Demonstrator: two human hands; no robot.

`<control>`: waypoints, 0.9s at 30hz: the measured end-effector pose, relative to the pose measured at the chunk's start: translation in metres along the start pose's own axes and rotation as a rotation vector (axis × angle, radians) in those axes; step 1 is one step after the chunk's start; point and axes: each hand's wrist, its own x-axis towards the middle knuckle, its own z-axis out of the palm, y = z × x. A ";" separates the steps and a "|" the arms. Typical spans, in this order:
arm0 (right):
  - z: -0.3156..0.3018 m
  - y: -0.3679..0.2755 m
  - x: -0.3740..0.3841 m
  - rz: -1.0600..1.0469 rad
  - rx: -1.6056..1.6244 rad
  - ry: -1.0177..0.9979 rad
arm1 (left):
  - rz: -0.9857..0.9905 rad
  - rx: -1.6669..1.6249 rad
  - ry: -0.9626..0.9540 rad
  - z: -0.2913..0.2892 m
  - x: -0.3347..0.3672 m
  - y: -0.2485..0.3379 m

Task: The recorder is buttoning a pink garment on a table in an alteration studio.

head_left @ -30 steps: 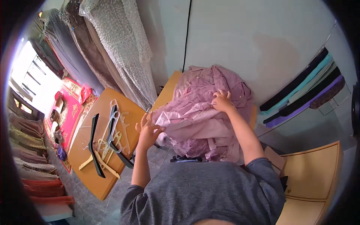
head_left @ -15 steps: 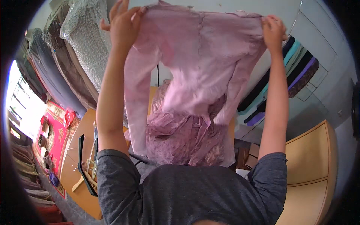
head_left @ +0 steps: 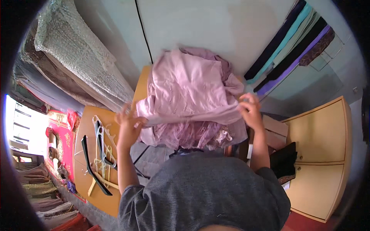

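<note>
A pale pink long-sleeved dress top (head_left: 185,84) lies across the table in front of me, its near edge stretched into a taut band between my hands. My left hand (head_left: 129,127) pinches the left end of that edge between thumb and fingers. At the right end, my right hand (head_left: 251,111) grips the same edge, its fingers slightly blurred. Darker mauve sheer fabric (head_left: 181,134) with shiny patches hangs gathered below the band, nearest my body. Part of a mauve piece (head_left: 208,54) shows behind the pink cloth at the far side.
Several hangers (head_left: 102,154) lie on a wooden table (head_left: 83,181) to the left. Long dresses (head_left: 77,42) hang at the upper left. Folded cloths (head_left: 293,54) hang on a rail at the upper right. A wooden cabinet (head_left: 316,142) stands right, beside a box (head_left: 275,131).
Both hands have come down toward my body, bringing the pink dress top from held up high to lying on the table. Its sleeves no longer dangle freely.
</note>
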 end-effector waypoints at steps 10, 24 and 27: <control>-0.068 -0.111 0.007 -0.281 -0.303 1.232 | 0.322 -0.506 1.425 -0.060 0.002 0.068; -0.037 -0.064 0.172 -0.067 -0.710 0.857 | 0.185 0.521 0.870 -0.066 0.185 0.041; 0.005 -0.046 0.159 0.025 -0.422 0.731 | 0.119 0.192 0.707 -0.002 0.184 0.032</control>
